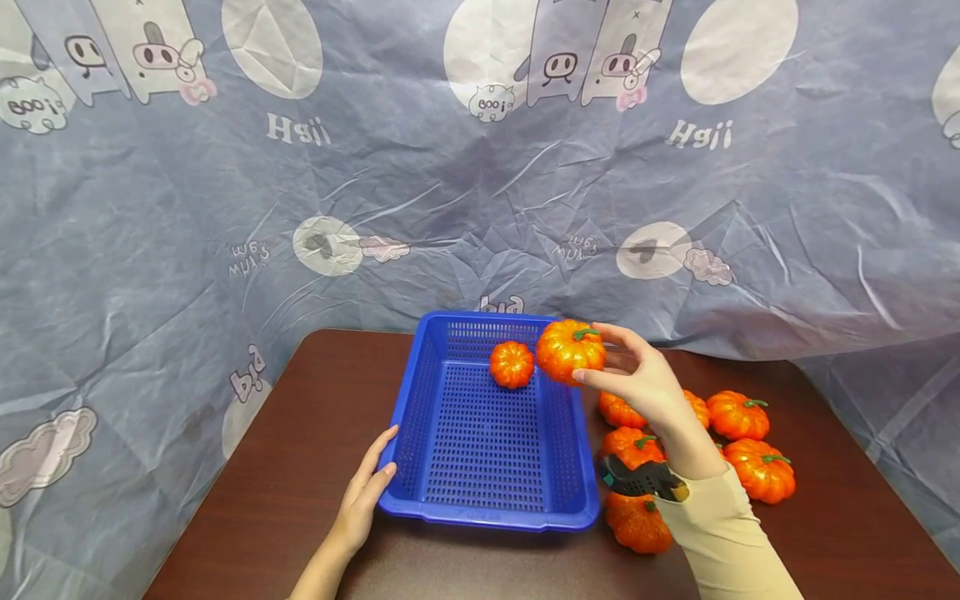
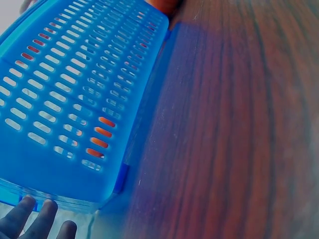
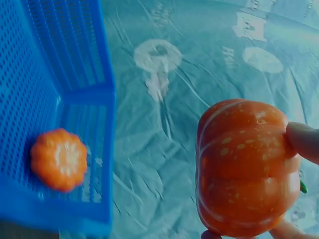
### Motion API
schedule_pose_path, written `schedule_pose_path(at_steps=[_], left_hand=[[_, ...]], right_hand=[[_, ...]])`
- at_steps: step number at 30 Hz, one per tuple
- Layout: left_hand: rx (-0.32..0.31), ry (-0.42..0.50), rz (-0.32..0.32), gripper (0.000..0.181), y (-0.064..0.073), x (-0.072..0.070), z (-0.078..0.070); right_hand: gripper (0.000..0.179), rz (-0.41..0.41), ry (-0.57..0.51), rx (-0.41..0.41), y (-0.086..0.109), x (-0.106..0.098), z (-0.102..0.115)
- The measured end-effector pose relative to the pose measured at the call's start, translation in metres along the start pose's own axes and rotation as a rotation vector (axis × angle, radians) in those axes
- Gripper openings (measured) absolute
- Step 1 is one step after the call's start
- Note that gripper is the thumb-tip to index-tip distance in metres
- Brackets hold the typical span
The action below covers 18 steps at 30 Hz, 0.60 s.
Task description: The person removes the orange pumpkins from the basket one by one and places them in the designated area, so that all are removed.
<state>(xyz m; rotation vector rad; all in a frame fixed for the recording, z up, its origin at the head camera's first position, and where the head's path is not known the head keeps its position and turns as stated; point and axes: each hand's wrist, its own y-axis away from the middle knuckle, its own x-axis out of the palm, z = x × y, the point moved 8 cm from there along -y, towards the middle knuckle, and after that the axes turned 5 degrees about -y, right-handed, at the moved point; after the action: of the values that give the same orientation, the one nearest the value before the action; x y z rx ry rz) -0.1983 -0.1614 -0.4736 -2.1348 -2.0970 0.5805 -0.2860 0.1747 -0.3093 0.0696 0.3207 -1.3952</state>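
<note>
An orange toy pumpkin (image 1: 566, 353) with a green stem is pinched between the thumb and fingers of my right hand (image 1: 645, 385). It is raised over the right rim of a blue plastic basket (image 1: 487, 518). The right wrist view shows that held pumpkin (image 3: 244, 169) up close, apart from the basket wall. Another pumpkin (image 1: 512, 365) lies inside the basket, towards its back right. My left hand (image 1: 360, 498) rests against the basket's left rim, its fingers fairly straight. In the left wrist view, its fingertips (image 2: 42, 219) show near one end of the slotted wall (image 2: 75, 99).
Several more pumpkins (image 1: 759, 471) sit on the brown table (image 1: 300, 467) to the right of the basket, some partly hidden by my right arm. Behind the table hangs a wrinkled grey-blue printed cloth (image 1: 450, 208).
</note>
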Motion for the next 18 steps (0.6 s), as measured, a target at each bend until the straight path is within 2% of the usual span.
schedule_pose_path(at_steps=[8, 13, 16, 18], left_hand=[[-0.004, -0.001, 0.005, 0.048, 0.000, 0.000, 0.000], [0.003, -0.003, 0.001, 0.048, 0.000, 0.000, 0.000], [0.000, -0.003, -0.003, 0.048, 0.000, 0.000, 0.000], [-0.005, 0.000, -0.001, 0.048, 0.000, 0.000, 0.001]], right_hand=[[0.069, -0.106, 0.100, 0.021, 0.036, -0.051, -0.011], [0.065, -0.176, -0.010, 0.003, 0.057, -0.079, -0.024], [0.065, -0.229, -0.076, 0.034, 0.071, -0.094, -0.037], [0.066, -0.267, -0.071, 0.072, 0.081, -0.104, -0.048]])
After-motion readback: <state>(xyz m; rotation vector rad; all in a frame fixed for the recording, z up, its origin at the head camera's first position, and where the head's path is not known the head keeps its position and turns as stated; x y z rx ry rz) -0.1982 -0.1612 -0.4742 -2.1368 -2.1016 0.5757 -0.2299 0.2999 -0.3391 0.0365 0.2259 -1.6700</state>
